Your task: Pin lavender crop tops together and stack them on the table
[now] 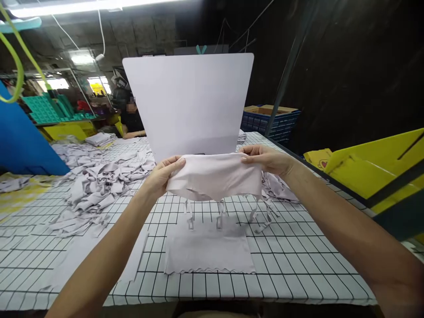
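Head camera view: the left hand [165, 173] and right hand [266, 159] are apart, each pinching one end of a pale underwear piece [215, 174], thumbs on its near face. The piece is stretched between them, raised above a grid-patterned tablecloth [288, 265]. Directly beyond the hands stands a white board [192, 101]. Nearer than the hands lies a flat pale cloth [210, 256] with a wavy near edge. Left of the left hand spreads a loose garment heap [99, 181]; a smaller garment pile [278, 187] lies just below the right hand's wrist. Farther beyond the left hand is a person [130, 121] in dark clothing.
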`<action>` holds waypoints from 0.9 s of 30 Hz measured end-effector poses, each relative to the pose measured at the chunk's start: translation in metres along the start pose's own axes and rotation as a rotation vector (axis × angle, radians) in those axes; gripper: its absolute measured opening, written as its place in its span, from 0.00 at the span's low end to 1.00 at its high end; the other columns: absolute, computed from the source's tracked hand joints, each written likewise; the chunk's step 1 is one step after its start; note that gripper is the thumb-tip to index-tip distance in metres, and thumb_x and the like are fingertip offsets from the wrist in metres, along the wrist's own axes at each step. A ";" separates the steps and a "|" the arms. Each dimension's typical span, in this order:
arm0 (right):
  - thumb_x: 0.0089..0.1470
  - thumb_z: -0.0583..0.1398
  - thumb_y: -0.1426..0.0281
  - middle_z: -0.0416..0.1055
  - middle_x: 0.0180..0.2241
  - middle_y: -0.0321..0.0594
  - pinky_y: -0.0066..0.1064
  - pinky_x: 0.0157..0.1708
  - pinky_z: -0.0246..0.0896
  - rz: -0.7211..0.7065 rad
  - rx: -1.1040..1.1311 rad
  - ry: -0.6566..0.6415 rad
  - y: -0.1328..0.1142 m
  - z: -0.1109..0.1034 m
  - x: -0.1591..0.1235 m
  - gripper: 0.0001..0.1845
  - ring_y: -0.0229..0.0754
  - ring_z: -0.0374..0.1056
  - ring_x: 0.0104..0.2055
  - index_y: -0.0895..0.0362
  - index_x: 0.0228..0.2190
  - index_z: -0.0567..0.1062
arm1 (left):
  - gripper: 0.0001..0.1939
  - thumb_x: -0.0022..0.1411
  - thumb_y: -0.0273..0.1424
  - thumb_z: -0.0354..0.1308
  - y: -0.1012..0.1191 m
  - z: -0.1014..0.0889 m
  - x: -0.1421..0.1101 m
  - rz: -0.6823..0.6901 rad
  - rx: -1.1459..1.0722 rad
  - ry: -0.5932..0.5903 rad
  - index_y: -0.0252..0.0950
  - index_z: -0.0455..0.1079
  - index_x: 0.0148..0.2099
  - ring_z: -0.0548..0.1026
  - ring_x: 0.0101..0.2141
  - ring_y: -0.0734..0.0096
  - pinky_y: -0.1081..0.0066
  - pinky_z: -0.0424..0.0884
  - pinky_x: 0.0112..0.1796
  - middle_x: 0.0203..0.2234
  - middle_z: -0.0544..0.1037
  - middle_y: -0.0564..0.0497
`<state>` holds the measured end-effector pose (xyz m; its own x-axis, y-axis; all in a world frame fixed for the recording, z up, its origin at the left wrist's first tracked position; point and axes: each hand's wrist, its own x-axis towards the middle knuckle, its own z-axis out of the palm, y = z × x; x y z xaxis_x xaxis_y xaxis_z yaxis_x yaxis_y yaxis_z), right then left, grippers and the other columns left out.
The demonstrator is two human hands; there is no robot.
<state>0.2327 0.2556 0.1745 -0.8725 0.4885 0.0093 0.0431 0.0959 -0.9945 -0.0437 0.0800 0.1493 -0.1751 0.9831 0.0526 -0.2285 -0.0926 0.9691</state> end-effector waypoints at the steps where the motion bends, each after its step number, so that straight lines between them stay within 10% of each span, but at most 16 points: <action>1: 0.43 0.74 0.61 0.69 0.27 0.33 0.21 0.24 0.59 0.004 0.020 -0.003 0.000 0.003 0.003 0.19 0.31 0.66 0.27 0.59 0.28 0.74 | 0.15 0.50 0.37 0.73 -0.002 -0.004 0.001 -0.005 -0.011 -0.017 0.35 0.76 0.37 0.73 0.23 0.78 0.78 0.70 0.24 0.26 0.77 0.55; 8: 0.45 0.73 0.61 0.72 0.29 0.34 0.22 0.24 0.62 -0.033 0.046 -0.054 -0.007 0.035 0.020 0.19 0.32 0.68 0.27 0.58 0.32 0.75 | 0.17 0.49 0.35 0.74 -0.022 -0.002 0.005 -0.222 0.090 -0.275 0.31 0.80 0.40 0.77 0.27 0.73 0.77 0.73 0.26 0.30 0.81 0.46; 16: 0.41 0.74 0.60 0.73 0.28 0.36 0.25 0.26 0.58 0.144 -0.309 -0.078 -0.001 0.012 0.017 0.18 0.35 0.68 0.29 0.59 0.29 0.79 | 0.11 0.45 0.34 0.76 -0.003 -0.020 0.005 0.008 -0.035 -0.105 0.34 0.80 0.28 0.76 0.25 0.75 0.78 0.73 0.27 0.24 0.80 0.50; 21: 0.41 0.74 0.57 0.72 0.29 0.35 0.28 0.31 0.60 0.096 -0.236 0.000 0.010 -0.001 0.016 0.21 0.35 0.68 0.31 0.59 0.28 0.76 | 0.15 0.50 0.41 0.73 0.008 -0.032 0.005 -0.115 0.211 -0.116 0.32 0.79 0.30 0.71 0.19 0.79 0.80 0.64 0.19 0.20 0.76 0.52; 27: 0.40 0.73 0.54 0.65 0.23 0.32 0.28 0.27 0.51 -0.022 -0.151 0.137 0.015 -0.003 0.010 0.23 0.33 0.59 0.27 0.59 0.23 0.74 | 0.17 0.44 0.41 0.76 0.009 -0.043 0.007 0.086 0.170 -0.033 0.33 0.79 0.28 0.72 0.23 0.76 0.77 0.70 0.26 0.22 0.79 0.50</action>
<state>0.2258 0.2646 0.1598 -0.8000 0.5975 0.0555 0.1060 0.2317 -0.9670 -0.0880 0.0792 0.1482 -0.1544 0.9777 0.1421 -0.0487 -0.1512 0.9873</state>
